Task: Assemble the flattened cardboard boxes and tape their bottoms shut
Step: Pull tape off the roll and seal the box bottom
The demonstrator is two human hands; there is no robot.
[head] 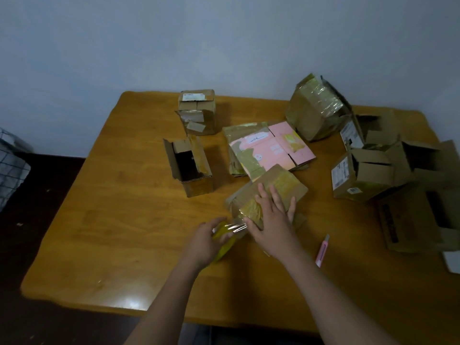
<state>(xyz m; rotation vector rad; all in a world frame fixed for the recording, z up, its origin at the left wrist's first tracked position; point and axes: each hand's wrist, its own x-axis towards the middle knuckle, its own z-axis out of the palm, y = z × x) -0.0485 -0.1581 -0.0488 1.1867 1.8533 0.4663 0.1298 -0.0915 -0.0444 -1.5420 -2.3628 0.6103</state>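
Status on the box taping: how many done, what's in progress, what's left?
Done, apparently: several boxes stand assembled, such as the stacked pair at the back and the group at right; an exact count is unclear. In hand: the right hand presses flat on a brown box while the left hand holds the yellow tape roll, tape stretched to the box. Left: the flattened pink box and the flats under it.

Dim, flat indoor light, bluish cast on the wall (224, 41). One small white glare spot on the table (132, 301) near its front edge. Soft shadows right of the boxes (196, 112). Overall soft focus; wide-angle bending of the table's edges; floor at left nearly black.
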